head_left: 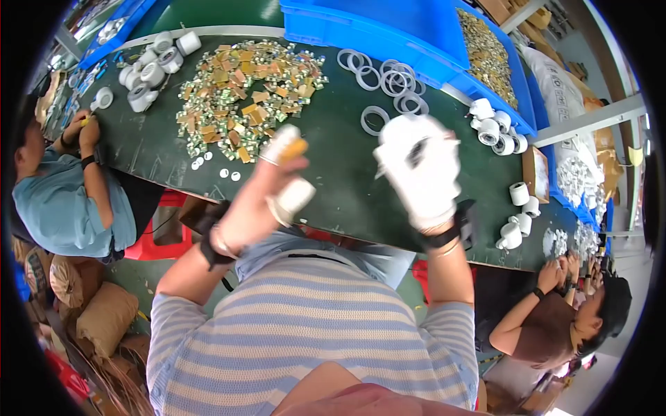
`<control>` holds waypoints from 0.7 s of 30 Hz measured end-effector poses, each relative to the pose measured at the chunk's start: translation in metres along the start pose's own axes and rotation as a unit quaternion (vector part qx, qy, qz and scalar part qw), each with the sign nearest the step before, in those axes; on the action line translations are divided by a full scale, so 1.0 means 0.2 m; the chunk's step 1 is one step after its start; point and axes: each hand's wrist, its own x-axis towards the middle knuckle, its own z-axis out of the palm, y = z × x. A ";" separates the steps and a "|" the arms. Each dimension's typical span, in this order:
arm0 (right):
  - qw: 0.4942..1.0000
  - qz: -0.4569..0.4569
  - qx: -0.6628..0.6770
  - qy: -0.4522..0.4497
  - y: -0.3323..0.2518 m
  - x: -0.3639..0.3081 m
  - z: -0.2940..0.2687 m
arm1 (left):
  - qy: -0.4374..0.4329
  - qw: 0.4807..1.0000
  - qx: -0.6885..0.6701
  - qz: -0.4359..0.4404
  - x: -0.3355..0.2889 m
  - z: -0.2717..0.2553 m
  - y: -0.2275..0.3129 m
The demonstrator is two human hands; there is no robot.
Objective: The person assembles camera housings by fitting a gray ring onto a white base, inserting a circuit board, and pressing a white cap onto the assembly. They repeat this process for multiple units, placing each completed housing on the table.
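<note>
My left hand (258, 201) is over the near edge of the green table, thumb apart from the fingers. White covers sit on its thumb and forefinger, and an orange patch (297, 148) shows by the fingertips; whether it is a cover or a small piece is blurred. My right hand (433, 197), in a white glove, is raised over the table to the right. It closes round a white rounded housing (409, 132) with a dark opening; glove and housing blur together. Beyond my left hand spreads a pile of small orange and green circuit boards (243, 87).
Translucent rings (395, 82) lie beyond my right hand. White cylindrical housings stand at the far left (154, 66) and right (496, 128). Blue bins (374, 31) line the far edge. A person (69, 201) works at left, another (541, 322) at right. White discs (224, 172) lie near the pile.
</note>
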 end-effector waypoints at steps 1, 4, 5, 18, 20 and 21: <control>1.000 0.002 -0.005 -0.003 -0.02 -0.01 -0.01 | -0.032 0.991 -0.126 -0.038 0.00 0.10 -0.05; 0.992 -0.118 0.030 -0.015 -0.09 -0.09 0.06 | -0.028 0.981 -0.192 -0.006 0.15 0.30 -0.08; 0.979 -0.154 0.119 -0.064 -0.06 -0.04 0.04 | -0.012 0.959 -0.282 -0.036 0.18 0.32 -0.05; 0.987 -0.134 -0.080 0.026 0.18 -0.06 0.07 | -0.065 0.997 -0.033 -0.040 0.01 0.01 0.01; 0.990 -0.140 -0.007 -0.001 0.10 -0.14 0.01 | -0.081 0.992 0.100 -0.003 0.01 -0.01 0.09; 0.989 -0.145 0.022 -0.020 0.07 -0.15 -0.03 | -0.097 0.967 0.231 0.041 0.02 -0.01 0.14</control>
